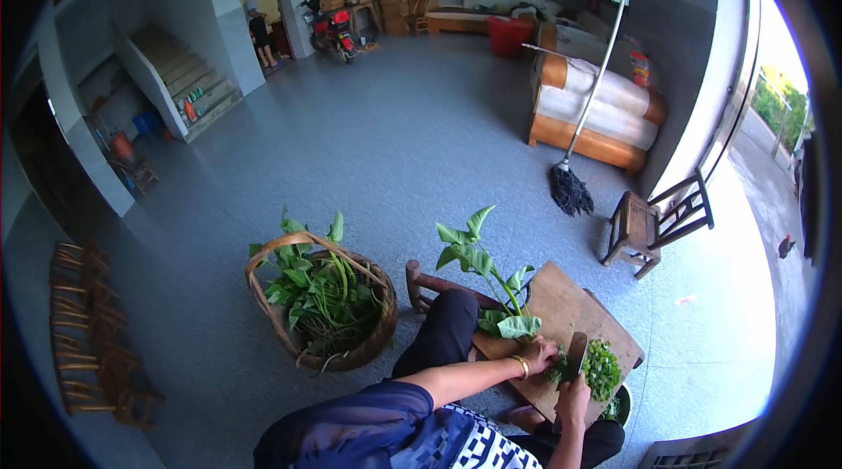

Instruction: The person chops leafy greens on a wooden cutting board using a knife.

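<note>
My left hand (pixel 541 354) grips a bunch of leafy green stems (pixel 510 291) lying across a wooden board (pixel 569 304); the large leaves stick out beyond the board's far left edge. My right hand (pixel 573 398) is shut on a cleaver (pixel 576 357), its blade beside the cut end of the bunch. To the right of the blade a pile of chopped greens (pixel 601 369) lies on the board. Below the board's right corner, a bowl (pixel 623 403) with some greens is partly hidden. A woven basket (pixel 381 337) full of leafy stems stands on the floor to the left.
A wooden chair (pixel 638 225) and a mop (pixel 571 189) are at the right, near a wooden sofa (pixel 589 140). Small chairs (pixel 99 331) line the left side. Farther back are a staircase (pixel 191 77), a red motorcycle (pixel 339 31) and a person (pixel 256 25) in a doorway.
</note>
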Demonstrator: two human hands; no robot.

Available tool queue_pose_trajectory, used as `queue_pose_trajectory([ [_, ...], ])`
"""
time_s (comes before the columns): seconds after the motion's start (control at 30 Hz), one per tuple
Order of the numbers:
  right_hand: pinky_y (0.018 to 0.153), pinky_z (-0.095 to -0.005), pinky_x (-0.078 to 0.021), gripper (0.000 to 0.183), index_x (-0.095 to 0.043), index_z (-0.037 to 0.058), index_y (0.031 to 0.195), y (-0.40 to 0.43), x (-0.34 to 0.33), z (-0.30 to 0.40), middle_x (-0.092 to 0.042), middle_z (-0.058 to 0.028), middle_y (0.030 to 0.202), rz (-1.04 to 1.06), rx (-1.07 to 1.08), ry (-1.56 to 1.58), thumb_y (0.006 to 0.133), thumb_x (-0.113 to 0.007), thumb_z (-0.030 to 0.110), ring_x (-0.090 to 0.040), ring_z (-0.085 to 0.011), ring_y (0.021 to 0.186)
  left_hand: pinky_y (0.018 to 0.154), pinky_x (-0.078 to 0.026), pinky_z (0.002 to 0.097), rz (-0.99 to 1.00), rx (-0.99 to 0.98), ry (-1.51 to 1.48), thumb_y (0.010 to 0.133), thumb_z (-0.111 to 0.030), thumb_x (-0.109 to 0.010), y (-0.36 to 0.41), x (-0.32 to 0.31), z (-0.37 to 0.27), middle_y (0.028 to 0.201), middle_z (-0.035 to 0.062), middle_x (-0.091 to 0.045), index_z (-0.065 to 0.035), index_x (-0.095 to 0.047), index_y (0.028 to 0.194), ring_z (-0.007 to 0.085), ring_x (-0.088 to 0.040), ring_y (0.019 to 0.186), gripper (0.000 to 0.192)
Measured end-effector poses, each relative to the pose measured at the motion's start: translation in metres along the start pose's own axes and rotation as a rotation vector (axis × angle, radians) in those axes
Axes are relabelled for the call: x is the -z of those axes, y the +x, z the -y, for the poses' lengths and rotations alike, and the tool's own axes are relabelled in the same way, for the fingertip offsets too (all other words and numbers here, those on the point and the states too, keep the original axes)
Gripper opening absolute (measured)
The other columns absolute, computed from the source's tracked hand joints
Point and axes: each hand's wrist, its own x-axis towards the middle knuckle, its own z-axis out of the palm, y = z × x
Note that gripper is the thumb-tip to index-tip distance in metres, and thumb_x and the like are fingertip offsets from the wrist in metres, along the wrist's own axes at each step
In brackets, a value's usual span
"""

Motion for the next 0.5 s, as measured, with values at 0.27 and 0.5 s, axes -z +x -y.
queue_pose_trajectory([
  [0.27,0.046,-0.0434,-0.0461,0.012,-0.046,-0.0061,0.081,-0.007,-0.009,-0.021,-0.054,-0.0233,0.057,-0.051,0.171,-0.033,0.074,-0.045,0.004,-0.057,-0.035,0.049,0.073,-0.038,0.035,0.044,0.032,-0.009,0.061,-0.012,-0.067,0.003,0.004,-0.002,0.075,0.0054,-0.058,-0.0101,-0.058,0.067,0.0229,-0.056,0.076,0.011],
  [0.5,0.042,-0.0429,-0.0462,0.01,-0.045,-0.0052,0.079,0.005,-0.011,-0.023,-0.053,-0.0233,0.055,0.099,0.045,0.059,0.074,-0.043,0.004,-0.058,-0.0331,0.047,0.071,-0.038,0.0353,-0.045,-0.013,0.032,0.062,-0.012,-0.066,-0.001,-0.003,0.001,0.072,0.0044,-0.055,-0.0101,-0.056,0.066,0.0239,-0.055,0.075,0.011],
])
